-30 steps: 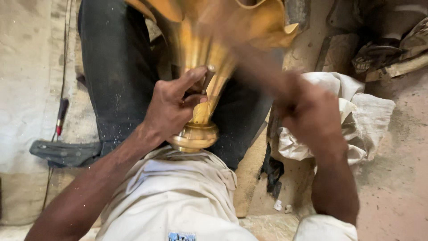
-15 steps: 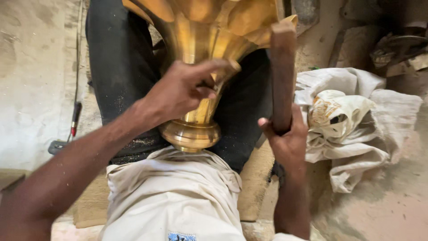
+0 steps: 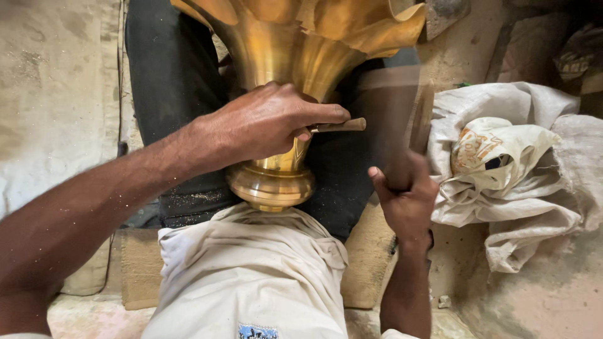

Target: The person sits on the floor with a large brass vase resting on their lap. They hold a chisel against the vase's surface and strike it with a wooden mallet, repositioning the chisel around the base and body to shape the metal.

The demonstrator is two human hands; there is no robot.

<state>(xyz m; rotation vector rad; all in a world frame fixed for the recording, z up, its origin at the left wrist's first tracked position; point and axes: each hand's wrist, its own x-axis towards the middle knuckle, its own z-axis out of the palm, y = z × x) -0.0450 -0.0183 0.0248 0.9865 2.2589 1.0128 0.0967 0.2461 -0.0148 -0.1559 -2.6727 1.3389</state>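
Brass vase [image 3: 295, 69], big and fluted, lying between dark-trousered legs [image 3: 173, 88], round foot [image 3: 271, 186] pressed against a cream shirt [image 3: 251, 276] at the very bottom of the view. Nearest the camera: that shirt, then the bare left forearm coming in from the lower left. Left hand [image 3: 267, 122] laid over the narrow neck just above the foot, fingers curled together and clamped on a thin rod-like tool [image 3: 339, 125], its tip sticking out to the right past the fingertips and held against the brass. Right hand [image 3: 408, 194] just right of the foot, fingers wrapped tight round the lower end of a dark upright handle [image 3: 392, 119]; badly smeared by motion, so probably a wooden mallet or hammer, hard to say which. Handle rising beside the neck, close to the rod's tip, contact not clear. Under the legs, a tan mat [image 3: 364, 263] on a dusty floor. Further right, a heap of crumpled pale sacking [image 3: 515, 169], well apart from the vase. Further up, the vase widening into a ruffled golden rim [image 3: 352, 25], cut off by the top edge. At the far top right, dark rubble-like lumps [image 3: 565, 44], too dim to identify.
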